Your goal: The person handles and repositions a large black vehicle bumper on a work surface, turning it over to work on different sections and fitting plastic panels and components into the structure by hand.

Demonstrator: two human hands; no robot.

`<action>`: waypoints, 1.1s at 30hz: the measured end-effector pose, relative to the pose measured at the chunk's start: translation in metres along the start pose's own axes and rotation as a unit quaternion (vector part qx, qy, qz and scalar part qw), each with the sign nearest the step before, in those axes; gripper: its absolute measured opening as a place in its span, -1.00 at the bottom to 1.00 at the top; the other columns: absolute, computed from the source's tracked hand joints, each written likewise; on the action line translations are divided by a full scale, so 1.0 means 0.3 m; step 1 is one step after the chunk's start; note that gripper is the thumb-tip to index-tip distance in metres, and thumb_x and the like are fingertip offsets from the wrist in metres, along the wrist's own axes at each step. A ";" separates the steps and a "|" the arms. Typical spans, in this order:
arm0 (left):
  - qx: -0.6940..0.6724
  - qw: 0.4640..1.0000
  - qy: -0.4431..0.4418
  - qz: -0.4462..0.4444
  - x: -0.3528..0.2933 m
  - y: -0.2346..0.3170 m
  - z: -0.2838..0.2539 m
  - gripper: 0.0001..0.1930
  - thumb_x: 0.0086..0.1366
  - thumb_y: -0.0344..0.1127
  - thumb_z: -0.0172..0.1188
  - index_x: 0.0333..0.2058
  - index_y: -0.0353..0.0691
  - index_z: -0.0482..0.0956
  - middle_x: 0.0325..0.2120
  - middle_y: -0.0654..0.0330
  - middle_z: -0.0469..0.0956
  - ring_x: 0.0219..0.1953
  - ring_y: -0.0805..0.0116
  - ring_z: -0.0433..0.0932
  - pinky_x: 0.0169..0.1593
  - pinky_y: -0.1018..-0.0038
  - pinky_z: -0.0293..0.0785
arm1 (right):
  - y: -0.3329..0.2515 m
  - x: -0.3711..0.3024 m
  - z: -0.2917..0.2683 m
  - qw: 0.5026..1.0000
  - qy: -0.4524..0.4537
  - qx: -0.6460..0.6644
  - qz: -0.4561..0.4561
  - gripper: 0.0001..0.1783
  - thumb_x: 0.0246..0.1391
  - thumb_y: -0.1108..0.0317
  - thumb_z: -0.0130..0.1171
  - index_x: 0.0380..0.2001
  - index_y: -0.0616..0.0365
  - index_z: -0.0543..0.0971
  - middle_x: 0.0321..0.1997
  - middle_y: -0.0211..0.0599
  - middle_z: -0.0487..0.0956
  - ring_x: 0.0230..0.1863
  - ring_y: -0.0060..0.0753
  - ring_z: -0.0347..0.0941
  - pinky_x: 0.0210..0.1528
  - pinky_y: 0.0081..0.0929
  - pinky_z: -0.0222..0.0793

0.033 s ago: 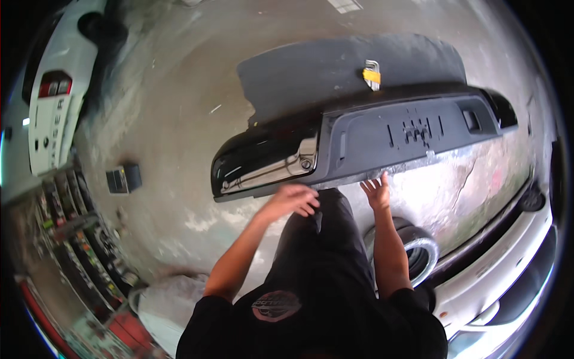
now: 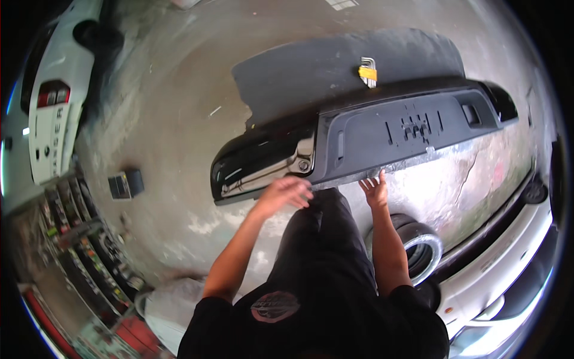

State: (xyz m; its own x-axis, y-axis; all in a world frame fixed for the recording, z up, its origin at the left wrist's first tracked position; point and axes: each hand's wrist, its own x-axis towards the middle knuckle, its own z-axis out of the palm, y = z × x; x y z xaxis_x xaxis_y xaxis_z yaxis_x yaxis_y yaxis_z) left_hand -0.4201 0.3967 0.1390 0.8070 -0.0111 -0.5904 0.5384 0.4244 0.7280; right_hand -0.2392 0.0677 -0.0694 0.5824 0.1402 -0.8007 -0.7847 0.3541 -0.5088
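A long black car panel (image 2: 382, 134) with a matt ribbed middle and glossy ends lies across the view in front of me. My right hand (image 2: 374, 190) is at its near edge, palm up, fingers spread, with the tips touching or just under the edge. Close to the panel's near left edge, my left hand (image 2: 284, 196) hangs with its fingers loosely apart and slightly blurred, nothing visible in it. Behind the panel a hex key set (image 2: 368, 73) in a yellow holder rests on a dark grey sheet (image 2: 293, 66).
A white vehicle (image 2: 57, 119) stands at the far left and a pale car (image 2: 502, 257) at the right. Tyres (image 2: 421, 245) lie on the floor beside my right arm. A small dark box (image 2: 125, 184) and trays of tools (image 2: 95, 263) are on the left.
My left hand has shifted slightly up and to the left. The right hand stays at the panel's near edge. The whole view has turned a little.
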 end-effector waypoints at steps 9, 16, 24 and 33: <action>0.218 0.899 0.353 0.138 0.383 0.229 -0.420 -0.69 0.40 -0.33 0.20 0.05 -0.34 0.55 -0.25 0.05 0.63 -0.32 0.30 0.64 -0.25 0.41 0.63 | 0.271 0.009 0.116 0.989 -0.038 0.123 0.070 0.12 0.15 -0.48 0.02 0.52 -0.03 -0.07 0.58 -0.12 -0.02 0.54 0.05 -0.03 0.46 0.13 -0.01; 0.577 0.721 0.292 0.248 0.846 0.496 -0.515 -0.37 0.24 -0.14 0.35 0.23 -0.24 0.41 0.08 -0.23 0.44 0.17 -0.21 0.39 0.24 0.04 0.33 | 0.272 0.009 0.166 0.989 -0.001 0.147 -0.010 -0.06 0.29 -0.34 -0.07 0.51 -0.02 0.00 0.57 -0.28 0.06 0.53 -0.14 0.02 0.50 -0.10 -0.02; 0.538 0.830 0.092 0.113 1.379 0.709 -0.661 0.11 -0.01 0.19 0.52 0.35 -0.42 0.22 0.32 -0.23 0.28 0.37 -0.07 0.28 0.38 0.19 0.25 | 0.374 -0.011 0.346 0.959 0.089 0.216 -0.163 -0.25 0.36 -0.22 -0.10 0.42 0.01 0.22 0.39 -0.30 0.35 0.40 -0.19 0.23 0.41 -0.21 0.15; 0.499 0.866 0.024 -0.015 1.413 0.678 -0.696 0.30 -0.06 0.40 0.45 0.34 -0.60 0.13 0.32 -0.25 0.27 0.38 -0.02 0.27 0.39 0.22 0.21 | 0.460 0.088 0.196 0.959 0.098 0.086 -0.250 -0.34 0.39 -0.18 -0.14 0.31 0.08 0.36 0.27 -0.28 0.47 0.24 -0.28 0.40 0.30 -0.24 0.32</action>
State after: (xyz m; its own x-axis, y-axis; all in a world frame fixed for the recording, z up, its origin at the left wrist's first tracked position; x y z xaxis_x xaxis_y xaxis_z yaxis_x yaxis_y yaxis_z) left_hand -0.0191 0.6673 -0.0359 0.7913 0.0387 -0.6102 0.5194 -0.5692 0.6374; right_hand -0.3196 0.1747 -0.1422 0.8120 -0.2582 -0.5235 -0.3613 0.4821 -0.7981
